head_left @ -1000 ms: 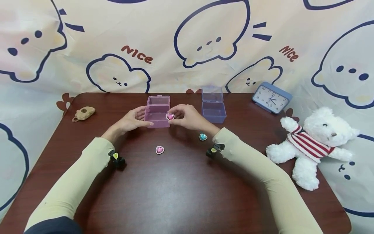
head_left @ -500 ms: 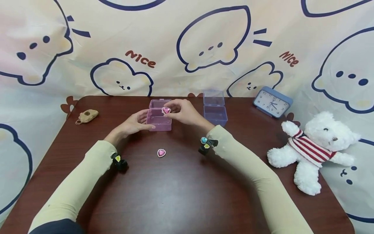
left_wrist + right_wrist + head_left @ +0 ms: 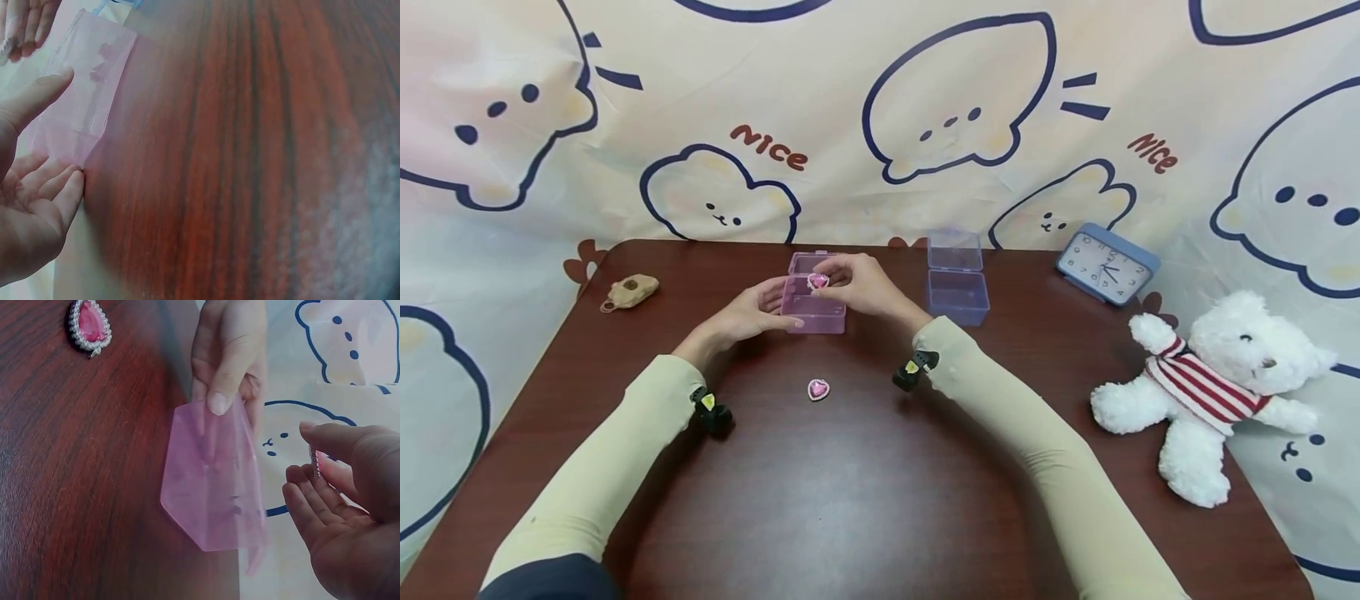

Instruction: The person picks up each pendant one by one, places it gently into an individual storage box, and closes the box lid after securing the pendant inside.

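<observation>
A small translucent pink plastic box (image 3: 816, 321) stands on the table with its lid raised at the back. My left hand (image 3: 748, 312) holds it by the left end, thumb along the front and fingers at the side. Over the open box, my right hand (image 3: 861, 287) pinches a pink heart-shaped gem (image 3: 817, 282) between thumb and fingers. The right wrist view shows this gem (image 3: 315, 462) edge-on, its rim beaded with small clear stones. Another pink heart gem (image 3: 818, 389) lies on the table in front of the box.
An open translucent blue box (image 3: 958, 298) stands right of the pink one. Further right are a blue alarm clock (image 3: 1107, 265) and a white teddy bear (image 3: 1217, 392) in a striped shirt. A beige pouch-like item (image 3: 631, 292) lies at the back left of the table (image 3: 850, 500).
My right hand has moved left and up with the pink gem, from the box's right edge to over it. The blue gem on the table is now hidden behind the right forearm.
</observation>
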`<control>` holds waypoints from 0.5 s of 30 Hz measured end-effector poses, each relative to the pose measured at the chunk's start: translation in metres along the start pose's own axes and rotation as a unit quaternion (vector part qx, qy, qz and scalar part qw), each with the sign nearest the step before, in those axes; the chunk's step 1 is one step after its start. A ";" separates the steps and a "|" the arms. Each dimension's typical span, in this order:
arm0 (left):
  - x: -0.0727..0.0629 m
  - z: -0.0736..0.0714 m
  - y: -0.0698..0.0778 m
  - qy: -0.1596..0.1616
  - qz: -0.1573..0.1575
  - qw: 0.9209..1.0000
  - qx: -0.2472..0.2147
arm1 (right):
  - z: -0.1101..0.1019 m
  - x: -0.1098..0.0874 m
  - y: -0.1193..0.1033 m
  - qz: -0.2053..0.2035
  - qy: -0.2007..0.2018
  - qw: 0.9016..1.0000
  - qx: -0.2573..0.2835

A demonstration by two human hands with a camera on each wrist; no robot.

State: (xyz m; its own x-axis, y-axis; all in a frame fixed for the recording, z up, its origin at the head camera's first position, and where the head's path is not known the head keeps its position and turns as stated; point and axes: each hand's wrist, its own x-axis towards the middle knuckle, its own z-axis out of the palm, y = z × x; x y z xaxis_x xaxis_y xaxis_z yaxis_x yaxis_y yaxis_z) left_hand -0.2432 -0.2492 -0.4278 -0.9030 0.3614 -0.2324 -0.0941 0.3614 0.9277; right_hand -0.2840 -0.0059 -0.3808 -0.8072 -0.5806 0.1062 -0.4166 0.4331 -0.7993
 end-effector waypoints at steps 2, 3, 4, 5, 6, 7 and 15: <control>0.001 0.000 0.001 -0.001 0.002 1.000 0.002 | 0.002 0.003 0.002 0.001 -0.001 1.000 0.000; 0.002 -0.001 0.002 -0.001 0.002 1.000 0.004 | 0.004 0.004 0.003 0.001 -0.002 1.000 -0.001; 0.002 -0.001 0.002 -0.001 0.002 1.000 0.006 | 0.005 0.006 0.003 0.001 -0.002 1.000 0.000; 0.003 -0.001 0.003 -0.001 0.000 1.000 0.008 | 0.006 0.007 0.004 0.002 -0.001 1.000 0.001; 0.003 -0.001 0.004 -0.002 -0.001 1.000 0.012 | 0.007 0.008 0.005 0.004 0.000 1.000 -0.001; 0.003 -0.002 0.004 -0.002 -0.002 1.000 0.014 | 0.008 0.010 0.006 0.005 0.001 1.000 -0.002; 0.000 -0.001 -0.002 -0.001 0.006 1.000 0.004 | 0.022 0.017 0.014 0.020 -0.012 0.999 -0.036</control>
State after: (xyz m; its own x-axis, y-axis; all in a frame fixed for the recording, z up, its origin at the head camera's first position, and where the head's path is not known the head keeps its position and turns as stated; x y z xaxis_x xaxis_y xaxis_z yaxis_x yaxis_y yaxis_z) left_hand -0.2434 -0.2502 -0.4292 -0.9030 0.3675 -0.2226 -0.0805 0.3644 0.9278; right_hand -0.2946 -0.0251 -0.4027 -0.8140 -0.5778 0.0594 -0.4135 0.5045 -0.7579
